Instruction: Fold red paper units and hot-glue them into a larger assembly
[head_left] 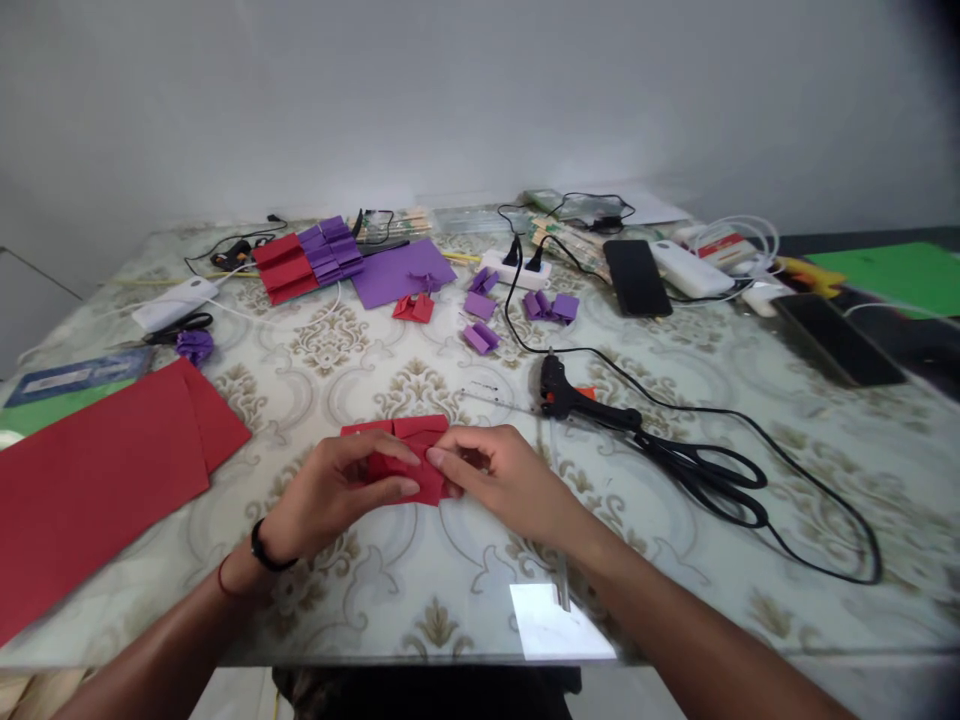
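Note:
A small folded piece of red paper (401, 483) is between my two hands, just above or on the table near its front middle. My left hand (352, 475) lies on its left side, with thumb and fingers pressing the paper. From the right, my right hand (495, 475) pinches the paper's right edge between thumb and fingers. Behind my fingers shows another creased red piece (420, 425); whether it joins the held paper I cannot tell. Right of my hands are a black glue gun (562, 390) and black-handled scissors (705, 475).
Large red sheets (112, 480) cover the left side. Folded purple pieces (480, 337) and a small red one (413, 307) lie beyond my hands. A black cord (720, 412) loops along the right. Phones (636, 278), a power strip (517, 270) and a purple sheet (401, 272) are farther back.

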